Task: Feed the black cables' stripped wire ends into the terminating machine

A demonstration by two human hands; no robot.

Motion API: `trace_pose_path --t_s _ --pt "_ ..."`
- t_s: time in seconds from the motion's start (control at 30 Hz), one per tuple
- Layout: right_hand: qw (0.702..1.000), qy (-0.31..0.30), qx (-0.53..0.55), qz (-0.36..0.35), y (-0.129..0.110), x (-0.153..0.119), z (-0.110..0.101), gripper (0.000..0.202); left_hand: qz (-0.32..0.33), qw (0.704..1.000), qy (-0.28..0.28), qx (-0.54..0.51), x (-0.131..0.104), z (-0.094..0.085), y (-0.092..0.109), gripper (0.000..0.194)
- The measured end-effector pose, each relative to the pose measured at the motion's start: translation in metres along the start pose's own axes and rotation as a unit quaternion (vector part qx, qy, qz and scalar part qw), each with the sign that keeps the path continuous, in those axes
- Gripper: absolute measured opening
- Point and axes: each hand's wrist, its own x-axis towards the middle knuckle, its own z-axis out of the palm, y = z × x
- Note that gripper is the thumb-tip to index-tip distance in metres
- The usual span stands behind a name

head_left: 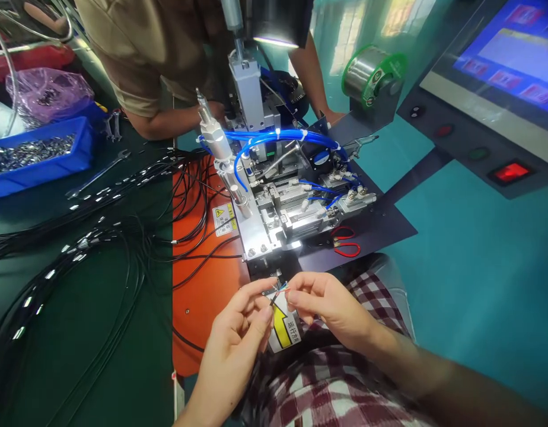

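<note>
"Black cable (272, 301): where is it sitting?"

"Its end is showing between both hands, just in front of the machine (278, 198). The left hand (238, 325) is pinching it, thumb against finger; the right hand (321, 298) is seemingly pinching the coloured wires (283, 288)."

"What is making for neat handling?"

"Probably, bracing close to where the wires are fanning out, and teasing them apart gently, without tugging."

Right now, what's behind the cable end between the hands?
A white label with a yellow arrow shows behind and below the cable end. The left hand and right hand cover parts of the label; anything hidden under them can't be seen.
</note>
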Motion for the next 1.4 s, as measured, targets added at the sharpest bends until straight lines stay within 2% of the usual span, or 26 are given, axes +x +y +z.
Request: trace_pose_path --t_s 0.27,0.37,0.47,0.53,0.63,0.8,0.87,1.07,1.3,1.4 --pt "1.000 0.016 0.005 -0.015 0.005 -0.003 -0.001 0.025 0.025 0.999 0.014 0.015 -0.002 0.001 -0.005 0.034" --pt "0.996 0.048 -0.045 -0.058 0.007 -0.005 0.004 0.024 0.033 0.999 0.026 0.018 -0.003 0.002 -0.005 0.031" --pt "0.982 0.098 -0.114 -0.112 0.010 -0.008 0.013 0.020 0.056 0.995 0.064 0.042 -0.003 0.006 -0.006 0.027" --pt "0.978 0.107 -0.129 -0.122 0.013 -0.009 0.018 0.018 0.064 0.993 0.087 0.047 -0.004 0.009 -0.007 0.026" --pt "0.975 0.098 -0.156 -0.128 0.015 -0.009 0.018 0.015 0.042 0.996 0.074 0.014 -0.003 0.011 -0.004 0.026" --pt "0.932 0.084 -0.291 -0.198 0.016 -0.007 0.008 0.011 -0.031 0.997 0.028 -0.058 0.000 0.010 0.001 0.021" --pt "0.927 0.080 -0.308 -0.198 0.017 -0.007 0.005 0.010 -0.042 0.995 0.030 -0.088 0.002 0.010 0.000 0.020" --pt "0.938 0.078 -0.291 -0.170 0.011 -0.007 0.005 0.010 -0.049 0.989 0.034 -0.136 0.005 0.012 -0.005 0.020" --pt "0.962 0.075 -0.227 -0.136 0.013 -0.008 0.017 0.014 -0.067 0.982 0.047 -0.169 0.004 0.012 -0.004 0.021" --pt "0.947 0.109 -0.255 -0.160 0.022 -0.010 0.025 0.016 -0.074 0.977 0.054 -0.194 0.004 0.013 -0.003 0.019"
